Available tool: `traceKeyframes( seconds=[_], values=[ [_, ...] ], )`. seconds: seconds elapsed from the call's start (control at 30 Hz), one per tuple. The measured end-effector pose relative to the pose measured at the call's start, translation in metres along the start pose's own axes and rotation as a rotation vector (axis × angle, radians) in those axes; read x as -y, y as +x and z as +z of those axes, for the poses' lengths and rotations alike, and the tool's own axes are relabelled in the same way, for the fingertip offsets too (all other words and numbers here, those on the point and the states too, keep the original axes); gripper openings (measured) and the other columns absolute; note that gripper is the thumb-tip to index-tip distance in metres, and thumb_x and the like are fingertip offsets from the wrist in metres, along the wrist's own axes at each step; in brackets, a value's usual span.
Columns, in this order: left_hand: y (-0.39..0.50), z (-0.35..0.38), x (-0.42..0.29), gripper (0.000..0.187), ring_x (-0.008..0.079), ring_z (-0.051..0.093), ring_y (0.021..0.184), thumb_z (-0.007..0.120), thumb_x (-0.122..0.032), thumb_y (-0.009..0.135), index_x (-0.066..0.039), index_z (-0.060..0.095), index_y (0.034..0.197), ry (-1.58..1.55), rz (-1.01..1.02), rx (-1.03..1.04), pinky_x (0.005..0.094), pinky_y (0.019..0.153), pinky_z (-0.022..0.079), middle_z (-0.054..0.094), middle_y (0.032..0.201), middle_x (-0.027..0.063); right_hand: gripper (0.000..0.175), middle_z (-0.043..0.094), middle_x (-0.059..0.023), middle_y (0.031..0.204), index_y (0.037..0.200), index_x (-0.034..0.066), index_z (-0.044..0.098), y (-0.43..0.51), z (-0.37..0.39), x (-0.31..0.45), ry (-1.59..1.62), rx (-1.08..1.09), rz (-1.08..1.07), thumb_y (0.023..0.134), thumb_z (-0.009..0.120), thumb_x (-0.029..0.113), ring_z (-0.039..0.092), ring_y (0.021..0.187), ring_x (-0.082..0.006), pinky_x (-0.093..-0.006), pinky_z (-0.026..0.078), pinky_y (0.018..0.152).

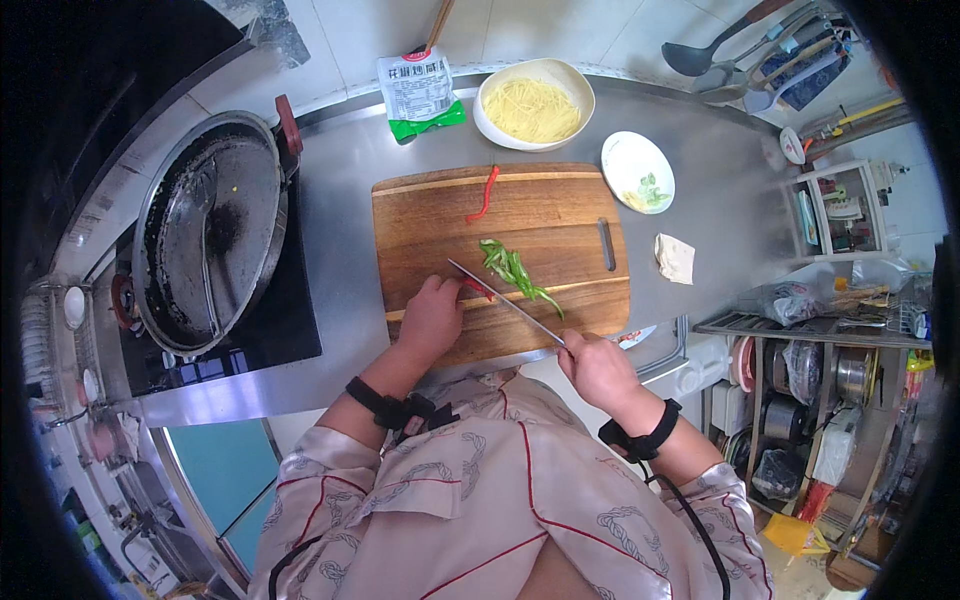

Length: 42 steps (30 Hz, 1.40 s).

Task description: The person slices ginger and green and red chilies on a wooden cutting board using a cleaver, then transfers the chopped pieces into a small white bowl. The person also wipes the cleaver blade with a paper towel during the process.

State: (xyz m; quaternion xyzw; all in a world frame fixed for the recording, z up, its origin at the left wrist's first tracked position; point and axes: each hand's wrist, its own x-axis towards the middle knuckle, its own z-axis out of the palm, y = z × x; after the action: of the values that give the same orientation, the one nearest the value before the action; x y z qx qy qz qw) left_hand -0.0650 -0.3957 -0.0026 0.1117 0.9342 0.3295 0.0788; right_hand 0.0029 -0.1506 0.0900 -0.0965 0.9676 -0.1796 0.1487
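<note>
My right hand [601,371] grips a kitchen knife [517,310], seen nearly edge-on, its blade slanting up and left over a wooden cutting board [420,232]. At the blade's left side, my left hand [435,315] holds down a red chili pepper [472,285] with bent fingertips; the fingers partly cover it. Sliced green pepper strips [514,270] lie in a loose pile just right of the blade. Another red chili pepper [489,196] rests near the board's far edge.
Behind the board stand a printed food pouch [420,94] and a bowl of pale yellow shreds [532,109]. To the right are a white plate [630,161] with green and pale slices and a whitish block [674,259]. A wok [244,255] containing a spatula [205,247] sits on the left cooktop.
</note>
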Motion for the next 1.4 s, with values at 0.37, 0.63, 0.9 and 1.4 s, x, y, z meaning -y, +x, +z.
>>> traceKeyframes(
  seconds=[0.37,0.63,0.9,1.4],
  values=[
    [0.007,-0.002,0.005,0.024,0.0410,0.058,0.094,0.060,-0.004,0.076,-0.003,0.063,0.100,-0.042,-0.004,0.029,0.0479,0.082,0.050,0.059,0.103,0.0198,0.013,0.063,-0.0208,0.077,0.092,0.0045,0.055,0.021,0.002,0.010,-0.074,0.105,0.001,0.087,0.056,0.017,0.062,0.068,-0.0409,-0.0512,0.050,0.061],
    [0.013,-0.012,0.003,0.028,0.0424,0.059,0.095,0.062,-0.005,0.076,-0.002,0.063,0.103,-0.036,-0.031,0.088,0.0489,0.083,0.050,0.060,0.102,0.0240,0.010,0.062,-0.0212,0.081,0.090,0.0065,0.053,0.031,-0.004,0.015,-0.098,0.174,0.006,0.086,0.051,0.015,0.064,0.072,-0.0411,-0.0517,0.051,0.064],
    [0.020,-0.012,0.004,0.025,0.0407,0.059,0.095,0.065,-0.008,0.076,-0.002,0.066,0.100,-0.020,-0.056,0.093,0.0475,0.083,0.050,0.061,0.102,0.0227,0.012,0.061,-0.0221,0.077,0.090,0.0060,0.053,0.057,0.032,0.003,-0.045,0.099,-0.067,0.088,0.049,0.017,0.063,0.069,-0.0419,-0.0527,0.051,0.062],
    [0.005,0.000,0.005,0.022,0.0380,0.060,0.088,0.063,-0.006,0.076,-0.003,0.065,0.098,-0.016,-0.005,-0.030,0.0463,0.078,0.051,0.059,0.095,0.0182,0.014,0.061,-0.0243,0.071,0.087,0.0027,0.055,0.020,0.002,0.011,-0.016,0.036,-0.025,0.088,0.057,0.017,0.061,0.067,-0.0422,-0.0516,0.050,0.062]
  ],
)
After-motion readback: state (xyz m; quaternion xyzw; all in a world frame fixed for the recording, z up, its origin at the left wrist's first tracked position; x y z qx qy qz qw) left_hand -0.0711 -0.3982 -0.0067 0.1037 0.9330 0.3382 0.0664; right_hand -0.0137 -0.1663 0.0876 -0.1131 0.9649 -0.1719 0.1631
